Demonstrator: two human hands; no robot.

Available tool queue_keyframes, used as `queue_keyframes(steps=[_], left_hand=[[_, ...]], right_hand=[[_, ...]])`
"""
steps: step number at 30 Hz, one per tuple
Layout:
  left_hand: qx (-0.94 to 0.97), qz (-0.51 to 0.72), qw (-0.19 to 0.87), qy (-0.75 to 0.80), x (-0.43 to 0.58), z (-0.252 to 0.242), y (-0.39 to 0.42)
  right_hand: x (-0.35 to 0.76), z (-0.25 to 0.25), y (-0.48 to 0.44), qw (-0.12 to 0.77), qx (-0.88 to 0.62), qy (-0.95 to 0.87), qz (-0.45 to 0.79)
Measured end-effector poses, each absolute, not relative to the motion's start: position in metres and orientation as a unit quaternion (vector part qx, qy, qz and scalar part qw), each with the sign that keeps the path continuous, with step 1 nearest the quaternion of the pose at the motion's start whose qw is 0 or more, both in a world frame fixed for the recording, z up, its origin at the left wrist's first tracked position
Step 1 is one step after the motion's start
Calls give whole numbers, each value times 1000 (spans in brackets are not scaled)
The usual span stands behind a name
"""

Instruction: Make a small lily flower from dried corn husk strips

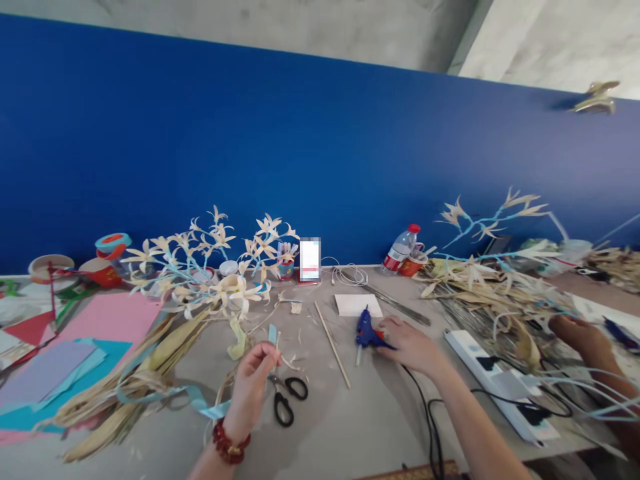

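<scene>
Nearest the lens, a red bead bracelet [230, 445] on the left wrist; just above it, the left hand [253, 377], fingertips pinched on a short pale-blue strip [273, 333] held up over the table. Behind everything, a deep blue wall [320, 153]. Below that, a grey table [350, 427], littered. At far left, sheets of pink, teal and lilac paper [100, 327], with a heap of dried leaves [125, 393] across their near edge. Farther back, a branch of pale handmade flowers [210, 260]. At right, a white power strip [475, 353] — and past it another person's hand [580, 333] among more leaves. Near the middle, the right hand [410, 343], wrapped around the grip of a blue glue gun [367, 331] resting on the table, black cord trailing toward the near edge. Just right of the left hand, black scissors [287, 397] lying flat — beyond them, a thin wooden stick [333, 343].
</scene>
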State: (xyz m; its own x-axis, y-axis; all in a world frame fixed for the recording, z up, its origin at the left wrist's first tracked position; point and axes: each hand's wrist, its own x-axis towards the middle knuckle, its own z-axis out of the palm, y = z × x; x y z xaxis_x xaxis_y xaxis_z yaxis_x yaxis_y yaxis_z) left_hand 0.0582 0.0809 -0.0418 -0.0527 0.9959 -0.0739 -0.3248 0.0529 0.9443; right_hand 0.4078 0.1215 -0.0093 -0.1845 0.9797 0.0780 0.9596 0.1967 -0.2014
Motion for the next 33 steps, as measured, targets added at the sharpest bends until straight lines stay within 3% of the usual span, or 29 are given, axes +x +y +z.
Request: queue_keyframes(steps=[4, 10, 17, 29, 33], left_hand=[[369, 587, 576, 432, 61, -43, 79], [372, 598, 566, 428, 58, -47, 75], [367, 610, 561, 423, 48, -49, 75], [338, 596, 584, 436, 57, -32, 72], [323, 590, 613, 413, 64, -16, 66]], right_hand=[[353, 0, 139, 196, -596, -767, 132], [252, -25, 199, 209, -561, -788, 146], [223, -41, 229, 202, -568, -786, 139], [247, 4, 158, 290, -495, -800, 177], [249, 31, 114, 331, -411, -842, 110]])
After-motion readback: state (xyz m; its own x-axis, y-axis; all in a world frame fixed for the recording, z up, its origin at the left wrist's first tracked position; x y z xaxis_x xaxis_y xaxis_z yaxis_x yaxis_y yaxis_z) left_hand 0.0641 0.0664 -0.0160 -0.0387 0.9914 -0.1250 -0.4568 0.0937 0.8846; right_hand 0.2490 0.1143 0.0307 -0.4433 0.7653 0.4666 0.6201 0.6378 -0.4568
